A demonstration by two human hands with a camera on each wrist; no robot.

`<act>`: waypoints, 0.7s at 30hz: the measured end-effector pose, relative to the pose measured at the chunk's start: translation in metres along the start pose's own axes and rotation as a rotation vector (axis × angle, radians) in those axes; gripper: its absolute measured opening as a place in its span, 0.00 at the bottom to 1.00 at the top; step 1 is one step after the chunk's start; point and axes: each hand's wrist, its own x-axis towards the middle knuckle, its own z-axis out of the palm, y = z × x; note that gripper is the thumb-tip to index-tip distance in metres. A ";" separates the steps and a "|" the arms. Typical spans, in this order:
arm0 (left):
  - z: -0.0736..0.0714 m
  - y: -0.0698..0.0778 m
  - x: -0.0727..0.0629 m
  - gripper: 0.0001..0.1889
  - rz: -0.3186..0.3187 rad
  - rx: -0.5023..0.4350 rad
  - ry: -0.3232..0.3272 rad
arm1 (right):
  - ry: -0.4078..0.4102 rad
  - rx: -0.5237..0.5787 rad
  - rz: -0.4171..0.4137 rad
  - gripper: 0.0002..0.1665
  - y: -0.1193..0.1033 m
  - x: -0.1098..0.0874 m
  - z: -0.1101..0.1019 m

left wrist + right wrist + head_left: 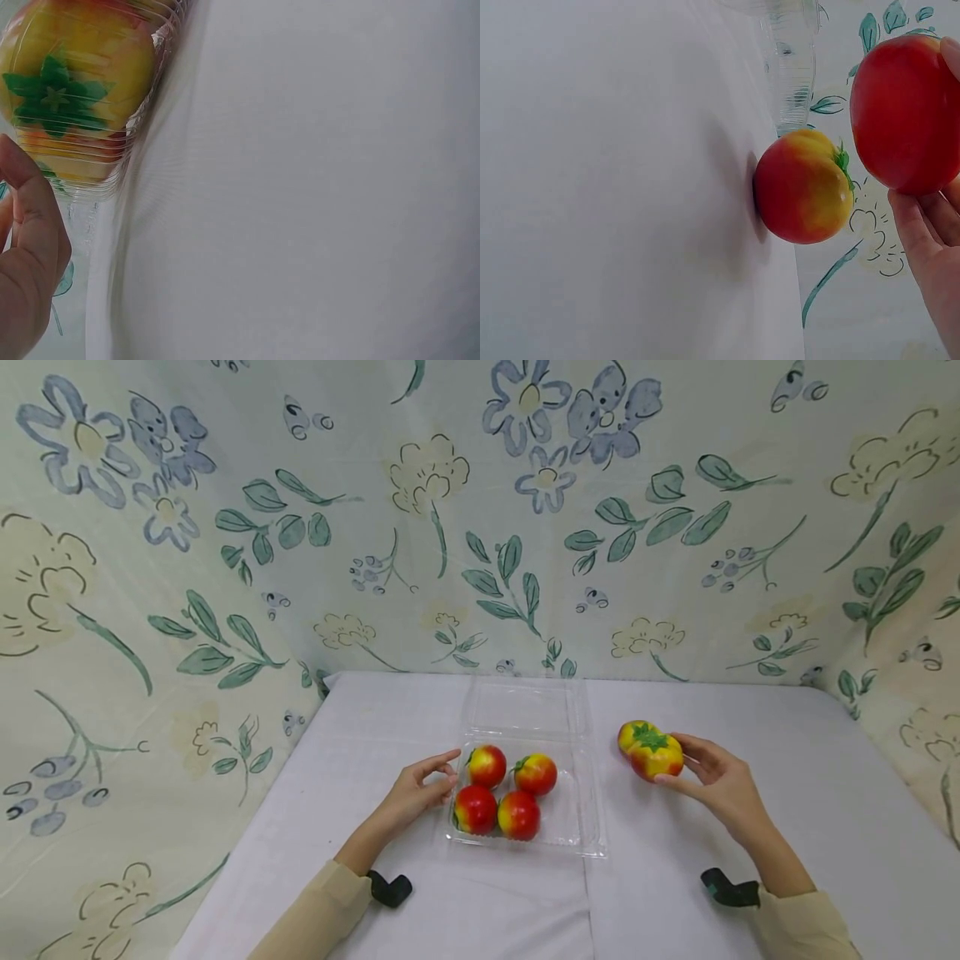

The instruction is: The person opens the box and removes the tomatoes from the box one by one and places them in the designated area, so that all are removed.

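My right hand (720,781) grips a red and yellow tomato (660,762) with a green leafy top, thumb and fingers on its sides. In the right wrist view this tomato (904,112) is lifted off the cloth, its red side facing the camera. A second tomato (799,191) rests on the cloth behind it. My left hand (412,789) is at the left side of a clear plastic clamshell box (566,827), fingers loosely bent near its rim; whether they touch it I cannot tell. Several tomatoes (519,816) sit in the box's left part.
The box's clear lid (521,706) lies folded back, away from me. A white cloth (390,718) covers the table. Floral fabric (480,527) hangs behind the table and along both sides.
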 end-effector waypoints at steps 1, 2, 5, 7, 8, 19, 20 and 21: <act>0.000 0.000 0.000 0.28 0.001 0.001 -0.001 | 0.003 0.004 0.000 0.41 0.001 0.000 0.000; 0.000 -0.001 0.000 0.28 0.003 0.002 -0.001 | 0.006 0.006 -0.001 0.41 0.001 0.000 0.000; 0.002 0.009 -0.005 0.27 0.007 0.012 -0.003 | 0.012 0.016 0.006 0.42 0.002 0.001 -0.002; 0.004 0.017 -0.009 0.26 0.011 0.019 -0.004 | 0.016 0.022 0.016 0.42 0.002 0.001 -0.004; 0.004 0.021 -0.011 0.26 0.009 0.022 -0.005 | 0.018 0.023 0.023 0.42 0.002 0.002 -0.005; 0.000 -0.001 0.000 0.27 0.000 0.018 -0.001 | 0.041 0.015 0.039 0.42 0.010 0.003 -0.009; 0.000 -0.002 0.001 0.27 0.000 0.017 -0.001 | 0.044 0.012 0.040 0.42 0.010 0.003 -0.010; 0.000 -0.002 0.001 0.27 0.000 0.017 -0.001 | 0.047 0.011 0.044 0.42 0.011 0.003 -0.010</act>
